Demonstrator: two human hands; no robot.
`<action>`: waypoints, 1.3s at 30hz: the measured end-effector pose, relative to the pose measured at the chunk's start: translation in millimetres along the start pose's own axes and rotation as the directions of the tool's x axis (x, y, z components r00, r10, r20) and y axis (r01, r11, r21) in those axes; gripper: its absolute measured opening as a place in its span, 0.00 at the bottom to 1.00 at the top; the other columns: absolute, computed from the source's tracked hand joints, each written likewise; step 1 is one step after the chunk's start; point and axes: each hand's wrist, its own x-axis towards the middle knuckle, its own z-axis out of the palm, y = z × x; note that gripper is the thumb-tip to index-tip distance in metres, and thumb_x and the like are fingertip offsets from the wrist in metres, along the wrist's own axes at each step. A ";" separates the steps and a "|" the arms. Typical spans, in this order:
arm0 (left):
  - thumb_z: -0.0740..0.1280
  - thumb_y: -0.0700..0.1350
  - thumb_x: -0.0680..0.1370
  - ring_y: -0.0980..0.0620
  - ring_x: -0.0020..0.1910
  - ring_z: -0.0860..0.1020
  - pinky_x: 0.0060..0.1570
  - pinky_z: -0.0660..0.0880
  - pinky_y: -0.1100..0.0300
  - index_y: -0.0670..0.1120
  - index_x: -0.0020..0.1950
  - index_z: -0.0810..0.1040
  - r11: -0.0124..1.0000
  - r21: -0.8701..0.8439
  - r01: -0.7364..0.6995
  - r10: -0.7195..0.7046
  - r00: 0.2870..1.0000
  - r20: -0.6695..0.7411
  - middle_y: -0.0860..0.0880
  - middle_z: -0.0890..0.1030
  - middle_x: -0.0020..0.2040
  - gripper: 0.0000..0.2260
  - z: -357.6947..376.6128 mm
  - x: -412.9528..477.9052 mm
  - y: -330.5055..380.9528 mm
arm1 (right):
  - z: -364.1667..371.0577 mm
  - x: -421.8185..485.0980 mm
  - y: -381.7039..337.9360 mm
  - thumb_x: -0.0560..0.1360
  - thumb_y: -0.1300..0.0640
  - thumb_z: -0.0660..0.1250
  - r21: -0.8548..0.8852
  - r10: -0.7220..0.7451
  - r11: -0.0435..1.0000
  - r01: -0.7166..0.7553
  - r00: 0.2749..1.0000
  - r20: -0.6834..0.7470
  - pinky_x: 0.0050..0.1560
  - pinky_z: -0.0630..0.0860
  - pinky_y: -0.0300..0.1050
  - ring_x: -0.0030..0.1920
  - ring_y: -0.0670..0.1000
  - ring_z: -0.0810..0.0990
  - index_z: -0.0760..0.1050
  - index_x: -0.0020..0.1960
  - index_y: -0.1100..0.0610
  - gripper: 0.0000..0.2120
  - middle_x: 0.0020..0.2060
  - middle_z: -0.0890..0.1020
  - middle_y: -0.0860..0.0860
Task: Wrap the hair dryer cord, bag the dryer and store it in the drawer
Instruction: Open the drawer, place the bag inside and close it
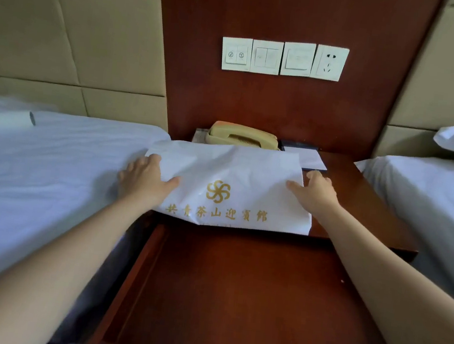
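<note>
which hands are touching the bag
Touching, both. The head view shows the thumb of the left hand lying on the bag at its left edge, and the right hand likewise at its right edge.

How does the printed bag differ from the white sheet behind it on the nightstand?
The bag is larger and creased; the sheet is small and flat. The bag carries a gold logo and lettering; the sheet looks plain. The bag lies at the front edge, the sheet behind it beside the phone. Both are white and on the nightstand.
</note>
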 end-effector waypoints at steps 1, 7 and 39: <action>0.65 0.60 0.74 0.39 0.69 0.65 0.64 0.62 0.47 0.44 0.73 0.61 0.999 -0.007 0.047 -0.047 0.998 0.046 0.41 0.66 0.71 0.33 3.4 8.3 -4.5 | 1.5 5.9 -0.7 0.73 0.40 0.63 0.068 0.051 0.996 -0.053 0.998 0.036 0.62 0.71 0.57 0.65 0.62 0.70 0.60 0.71 0.60 0.34 0.68 0.67 0.59; 0.72 0.57 0.70 0.41 0.68 0.69 0.61 0.68 0.54 0.36 0.74 0.58 0.883 -0.404 0.239 -0.143 0.957 0.254 0.40 0.68 0.71 0.42 19.8 56.2 -19.5 | 17.3 31.3 -12.7 0.69 0.37 0.67 0.245 0.155 0.952 -0.182 0.980 0.125 0.55 0.75 0.52 0.60 0.60 0.75 0.60 0.70 0.60 0.40 0.63 0.73 0.57; 0.69 0.45 0.75 0.52 0.36 0.74 0.34 0.68 0.61 0.42 0.45 0.78 0.470 -0.877 -0.100 -0.161 0.967 -0.196 0.50 0.78 0.36 0.06 -56.9 4.3 18.5 | -43.6 -0.5 -24.3 0.70 0.51 0.70 0.695 -0.040 0.680 0.235 0.958 -0.284 0.45 0.79 0.57 0.38 0.55 0.79 0.78 0.45 0.64 0.15 0.39 0.81 0.58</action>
